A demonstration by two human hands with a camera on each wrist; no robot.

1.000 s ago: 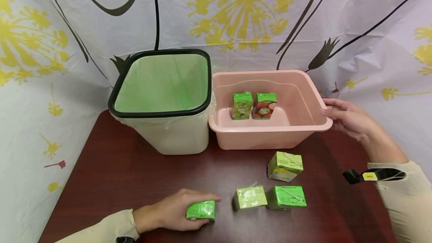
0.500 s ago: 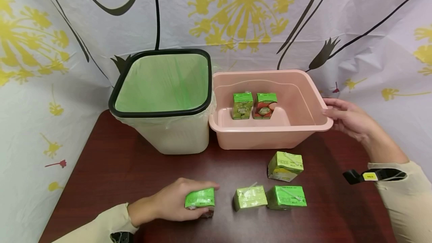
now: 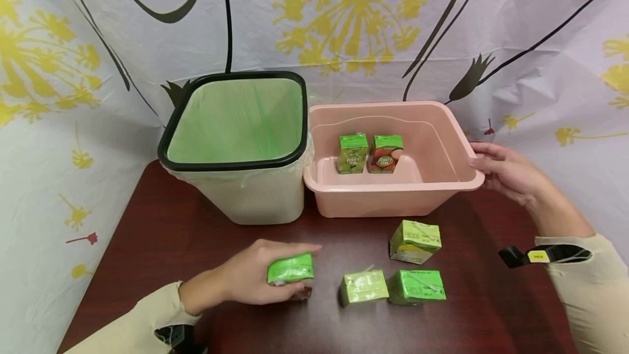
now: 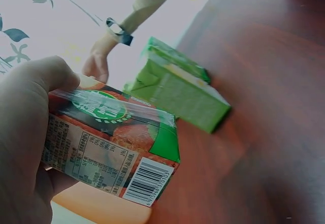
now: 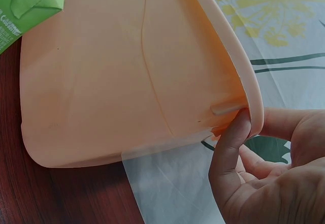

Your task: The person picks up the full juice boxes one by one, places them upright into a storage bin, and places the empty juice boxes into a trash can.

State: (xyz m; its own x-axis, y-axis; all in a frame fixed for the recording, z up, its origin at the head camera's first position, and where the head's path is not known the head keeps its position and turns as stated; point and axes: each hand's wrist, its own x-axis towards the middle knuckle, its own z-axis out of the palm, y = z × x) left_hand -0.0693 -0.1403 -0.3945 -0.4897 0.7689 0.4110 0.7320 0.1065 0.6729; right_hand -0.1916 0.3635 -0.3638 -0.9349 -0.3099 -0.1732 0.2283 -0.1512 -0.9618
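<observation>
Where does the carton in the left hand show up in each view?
Head: the held carton sits low, slightly left, in the left hand.
Left wrist: the held carton, large, left of centre.
Right wrist: not in it; the green carton is another.
Shared landmark: the right hand, seen in all three.

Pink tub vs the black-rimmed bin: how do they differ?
Colour: the pink tub is pink all over; the black-rimmed bin has a pale body under its dark rim.
Shape: the tub is wider and lower, the bin narrower and taller.
Contact: the right hand grips the tub's rim; neither hand touches the bin.
Shared: both are open-topped and stand upright on the table.
</observation>
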